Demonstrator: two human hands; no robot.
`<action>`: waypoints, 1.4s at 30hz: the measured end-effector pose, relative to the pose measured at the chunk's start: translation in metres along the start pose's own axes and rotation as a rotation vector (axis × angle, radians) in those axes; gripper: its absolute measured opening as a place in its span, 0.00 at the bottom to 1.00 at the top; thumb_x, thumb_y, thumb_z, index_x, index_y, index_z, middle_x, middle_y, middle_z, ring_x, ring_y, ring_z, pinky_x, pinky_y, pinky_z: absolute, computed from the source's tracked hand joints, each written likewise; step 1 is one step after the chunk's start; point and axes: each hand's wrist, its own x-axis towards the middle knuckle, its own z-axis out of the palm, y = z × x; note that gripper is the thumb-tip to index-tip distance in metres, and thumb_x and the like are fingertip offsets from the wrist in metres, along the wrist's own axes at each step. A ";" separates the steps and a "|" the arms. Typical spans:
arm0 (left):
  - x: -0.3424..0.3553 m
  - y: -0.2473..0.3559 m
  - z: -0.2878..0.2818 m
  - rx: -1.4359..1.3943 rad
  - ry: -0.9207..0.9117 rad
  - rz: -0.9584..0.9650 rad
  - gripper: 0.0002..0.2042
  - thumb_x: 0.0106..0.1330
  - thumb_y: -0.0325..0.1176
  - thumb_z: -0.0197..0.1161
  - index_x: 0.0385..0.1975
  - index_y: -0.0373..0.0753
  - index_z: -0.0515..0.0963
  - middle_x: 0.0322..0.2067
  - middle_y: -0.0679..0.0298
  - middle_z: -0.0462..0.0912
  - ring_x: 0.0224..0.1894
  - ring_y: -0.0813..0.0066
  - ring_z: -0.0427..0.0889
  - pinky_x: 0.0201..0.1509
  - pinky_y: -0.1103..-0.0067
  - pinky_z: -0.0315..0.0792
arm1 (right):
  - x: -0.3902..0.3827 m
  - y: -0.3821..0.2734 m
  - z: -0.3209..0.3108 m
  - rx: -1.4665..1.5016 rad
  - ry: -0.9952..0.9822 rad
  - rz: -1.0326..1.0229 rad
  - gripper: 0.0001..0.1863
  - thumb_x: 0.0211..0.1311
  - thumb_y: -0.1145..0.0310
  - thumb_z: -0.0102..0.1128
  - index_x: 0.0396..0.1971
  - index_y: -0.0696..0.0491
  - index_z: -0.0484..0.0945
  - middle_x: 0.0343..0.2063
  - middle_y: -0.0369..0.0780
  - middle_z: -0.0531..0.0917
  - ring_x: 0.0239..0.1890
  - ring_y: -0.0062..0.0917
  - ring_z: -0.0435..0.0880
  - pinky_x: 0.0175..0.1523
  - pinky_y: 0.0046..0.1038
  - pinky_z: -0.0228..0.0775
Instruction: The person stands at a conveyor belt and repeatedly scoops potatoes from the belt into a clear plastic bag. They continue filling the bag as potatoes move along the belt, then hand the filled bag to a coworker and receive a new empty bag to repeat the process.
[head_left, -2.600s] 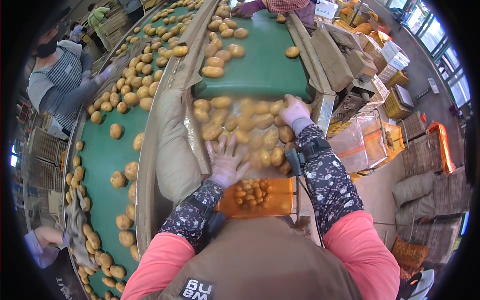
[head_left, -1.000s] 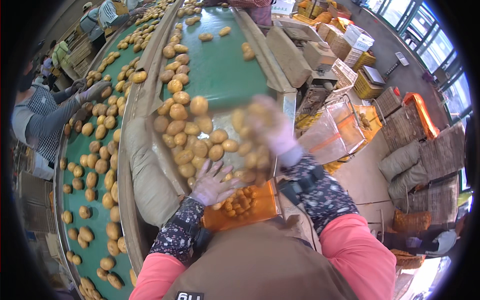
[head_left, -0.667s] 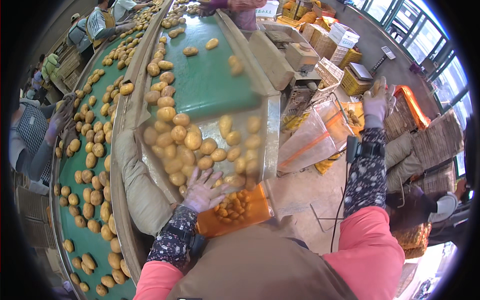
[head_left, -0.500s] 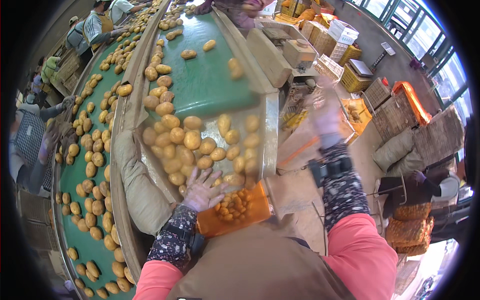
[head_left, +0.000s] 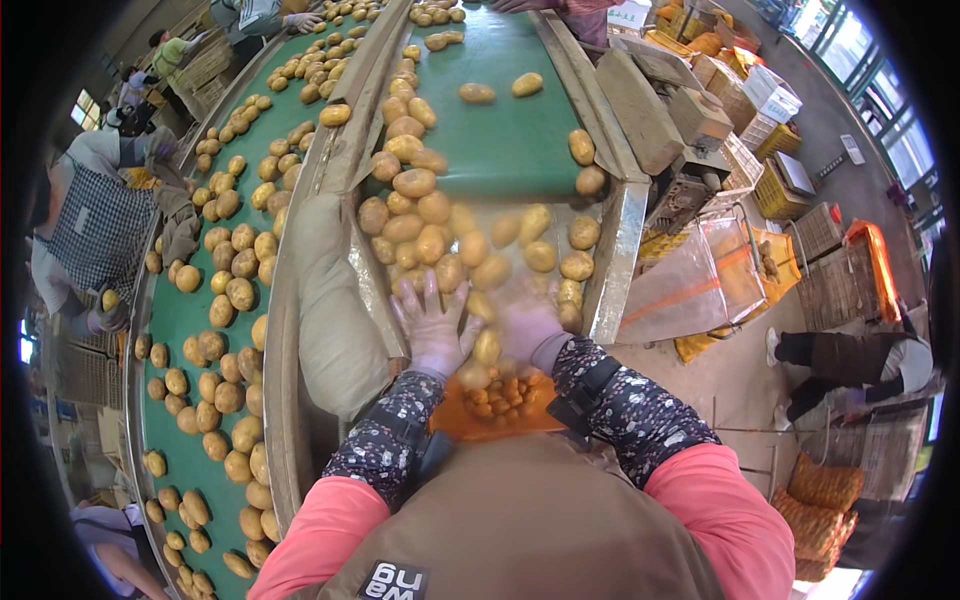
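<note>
Green belt [head_left: 500,150] ahead ends at metal chute [head_left: 618,275]. Orange bag [head_left: 458,416] below chute's near end. Left hand [head_left: 437,330] flat, fingers spread against potatoes [head_left: 433,208] in chute. Right hand [head_left: 528,328] blurry; can't tell if gripping. Some potatoes between hands, above bag. Too many at once could spill past bag.

Left hand [head_left: 437,333] and right hand [head_left: 527,327] are covered by thin, pale lilac gloves [head_left: 433,357]. Black oversleeves [head_left: 650,415], white floral print, are worn, banded by black straps [head_left: 598,379]. Coral-pink sleeves [head_left: 722,512] are seen above. Brown garment [head_left: 540,510] is marked with a dark square patch [head_left: 393,581], white lettering.
</note>
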 end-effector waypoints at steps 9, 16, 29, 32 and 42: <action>0.002 -0.003 0.006 0.066 -0.095 0.186 0.28 0.62 0.61 0.59 0.58 0.53 0.79 0.69 0.58 0.63 0.75 0.30 0.40 0.71 0.34 0.34 | 0.082 0.002 -0.031 0.172 0.308 -0.089 0.26 0.60 0.62 0.61 0.60 0.50 0.77 0.55 0.49 0.77 0.61 0.46 0.73 0.67 0.46 0.66; -0.004 -0.010 0.005 -0.037 -0.037 0.378 0.19 0.59 0.53 0.65 0.47 0.53 0.82 0.62 0.64 0.72 0.72 0.37 0.54 0.69 0.35 0.41 | 0.054 0.005 -0.031 0.484 0.043 0.136 0.30 0.60 0.66 0.60 0.65 0.48 0.72 0.57 0.51 0.76 0.61 0.48 0.73 0.67 0.43 0.66; 0.002 -0.029 0.011 -0.265 0.097 0.500 0.13 0.59 0.48 0.67 0.38 0.50 0.85 0.38 0.67 0.81 0.49 0.60 0.75 0.62 0.55 0.61 | 0.110 -0.041 -0.016 0.161 0.077 -0.128 0.27 0.55 0.58 0.64 0.58 0.31 0.78 0.53 0.43 0.81 0.69 0.39 0.69 0.66 0.56 0.52; 0.006 -0.037 0.029 -0.157 0.239 0.336 0.19 0.58 0.48 0.67 0.45 0.45 0.82 0.50 0.58 0.77 0.60 0.46 0.68 0.66 0.49 0.58 | 0.112 -0.026 -0.004 0.206 0.061 -0.080 0.31 0.58 0.58 0.62 0.65 0.32 0.74 0.57 0.43 0.80 0.68 0.37 0.70 0.68 0.57 0.54; 0.020 -0.032 0.052 -0.034 0.096 0.040 0.30 0.62 0.52 0.64 0.62 0.45 0.74 0.70 0.51 0.61 0.73 0.36 0.53 0.74 0.43 0.47 | 0.080 0.036 -0.001 0.122 -0.135 0.082 0.25 0.57 0.55 0.61 0.53 0.50 0.81 0.62 0.50 0.76 0.72 0.45 0.64 0.72 0.47 0.58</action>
